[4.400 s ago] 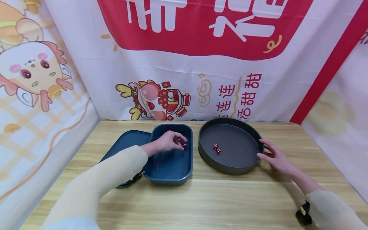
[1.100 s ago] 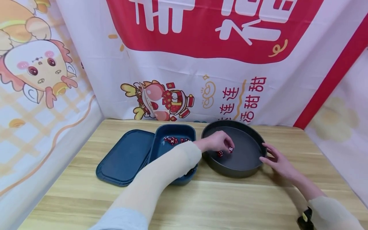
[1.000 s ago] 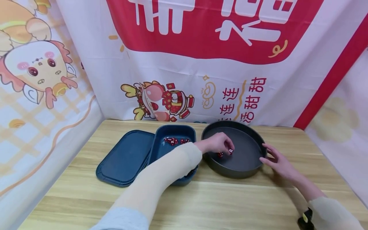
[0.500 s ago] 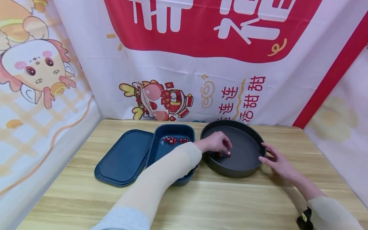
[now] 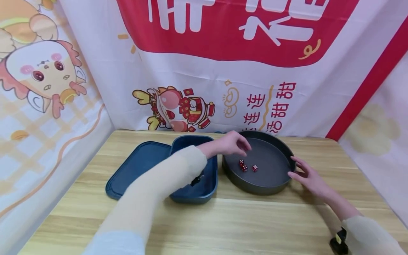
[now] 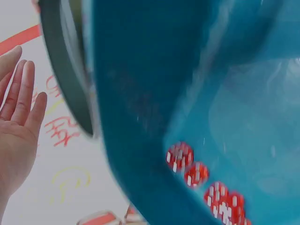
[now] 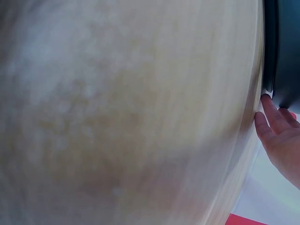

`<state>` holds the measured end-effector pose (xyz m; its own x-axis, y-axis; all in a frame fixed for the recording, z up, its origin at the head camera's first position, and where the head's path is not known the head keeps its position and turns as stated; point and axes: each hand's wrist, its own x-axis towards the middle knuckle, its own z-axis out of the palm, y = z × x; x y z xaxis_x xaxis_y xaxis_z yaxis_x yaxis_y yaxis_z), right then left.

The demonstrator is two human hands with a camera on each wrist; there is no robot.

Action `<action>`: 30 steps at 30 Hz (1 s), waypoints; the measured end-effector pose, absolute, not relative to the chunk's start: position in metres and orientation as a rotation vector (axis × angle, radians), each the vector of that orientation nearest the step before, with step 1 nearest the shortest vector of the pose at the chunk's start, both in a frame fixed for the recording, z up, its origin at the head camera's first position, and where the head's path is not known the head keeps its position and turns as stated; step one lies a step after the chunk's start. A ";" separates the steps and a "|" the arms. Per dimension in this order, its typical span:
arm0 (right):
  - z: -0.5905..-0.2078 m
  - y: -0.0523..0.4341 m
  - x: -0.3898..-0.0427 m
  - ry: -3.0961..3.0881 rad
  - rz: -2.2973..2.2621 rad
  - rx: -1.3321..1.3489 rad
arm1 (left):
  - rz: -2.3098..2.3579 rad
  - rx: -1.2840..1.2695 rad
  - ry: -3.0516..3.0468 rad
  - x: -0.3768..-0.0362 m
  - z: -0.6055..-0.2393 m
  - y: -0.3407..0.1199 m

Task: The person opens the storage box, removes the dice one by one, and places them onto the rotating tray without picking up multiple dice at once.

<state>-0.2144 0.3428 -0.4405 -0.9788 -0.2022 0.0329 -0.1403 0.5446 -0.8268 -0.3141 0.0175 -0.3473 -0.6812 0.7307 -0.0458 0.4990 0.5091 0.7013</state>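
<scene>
My left hand [image 5: 234, 143] hovers over the left rim of the round dark pan [image 5: 271, 177], fingers loosely bent and nothing between them. In the left wrist view, the fingers of this hand [image 6: 18, 126] are spread. Three red dice with white pips lie in the pan: one die [image 5: 254, 168] stands a little apart from a close pair of dice [image 5: 244, 168]. My right hand [image 5: 310, 180] touches the pan's right side with fairly straight fingers and thumb. Several more red dice [image 6: 196, 174] lie in the blue box [image 5: 191, 198], hidden behind the left arm in the head view.
The blue box stands just left of the pan. Its flat blue lid [image 5: 137, 166] lies further left, partly behind the left sleeve. A printed cloth [image 5: 191, 63] hangs behind the wooden table [image 5: 236, 226].
My left hand, earlier in the box and then down in the pan with a die, has let that die go and moved up and left. The right hand has stayed at the pan.
</scene>
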 end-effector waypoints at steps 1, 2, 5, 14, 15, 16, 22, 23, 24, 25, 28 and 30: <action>-0.441 0.342 -0.215 2.697 -1.450 -0.302 | 0.973 1.025 2.424 -0.314 -0.342 0.011; -0.441 0.342 -0.215 2.692 -1.462 -0.307 | 0.977 1.034 2.433 -0.314 -0.338 0.003; -0.443 0.342 -0.215 2.685 -1.485 -0.309 | 0.994 1.030 2.450 -0.312 -0.328 -0.020; -0.446 0.343 -0.213 2.711 -1.476 -0.304 | 1.014 0.934 2.496 -0.310 -0.335 -0.079; -0.446 0.343 -0.213 2.711 -1.470 -0.302 | 1.006 0.914 2.508 -0.312 -0.339 -0.083; -0.446 0.343 -0.213 2.709 -1.467 -0.299 | 0.995 0.897 2.518 -0.314 -0.343 -0.088; -0.444 0.339 -0.215 2.706 -1.472 -0.300 | 0.963 0.756 2.521 -0.327 -0.361 -0.107; -0.444 0.338 -0.216 2.707 -1.471 -0.304 | 0.957 0.734 2.523 -0.329 -0.364 -0.109; -0.444 0.338 -0.216 2.704 -1.473 -0.306 | 0.949 0.711 2.524 -0.330 -0.367 -0.111; -0.444 0.338 -0.216 2.704 -1.477 -0.310 | 0.942 0.693 2.522 -0.331 -0.370 -0.113; -0.444 0.338 -0.215 2.701 -1.505 -0.329 | 0.914 0.670 2.513 -0.332 -0.380 -0.117; -0.445 0.338 -0.214 2.700 -1.520 -0.333 | 0.898 0.674 2.503 -0.333 -0.388 -0.118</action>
<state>-0.2142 0.3378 -0.4447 -0.9768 -0.1975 0.0826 -0.1731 0.5012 -0.8479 -0.3332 -0.1176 -0.3878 -0.8058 0.5576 -0.1996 0.3035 0.6782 0.6692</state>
